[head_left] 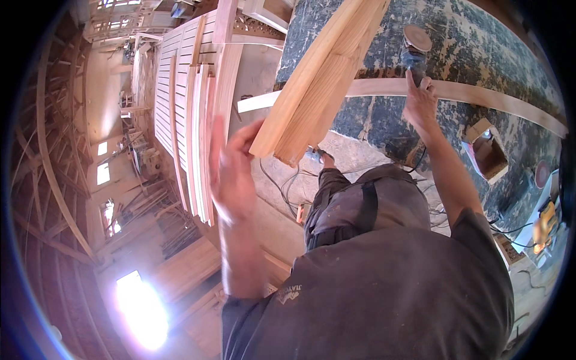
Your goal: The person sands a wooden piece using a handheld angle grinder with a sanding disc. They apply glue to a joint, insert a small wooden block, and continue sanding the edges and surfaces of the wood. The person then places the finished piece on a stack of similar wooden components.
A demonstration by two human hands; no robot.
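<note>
A thick, pale wooden beam stretches diagonally from the top toward the middle, with visible joint lines along it. My left hand, smeared by motion, is at the beam's near end; its thumb stands apart and its fingertips reach the beam's edge, partly hidden there. Over the dark, paint-worn workbench, my right hand grips a small disc sander, its index finger stretched along the body. The sander's round tan pad faces up. Beneath that hand passes a long, thin, curved wooden strip.
An opened cardboard box sits on the bench at right, near a yellow power tool. Stacked planks and a slatted wooden panel stand at left. Cables trail over the floor. Loose lumber lies further left.
</note>
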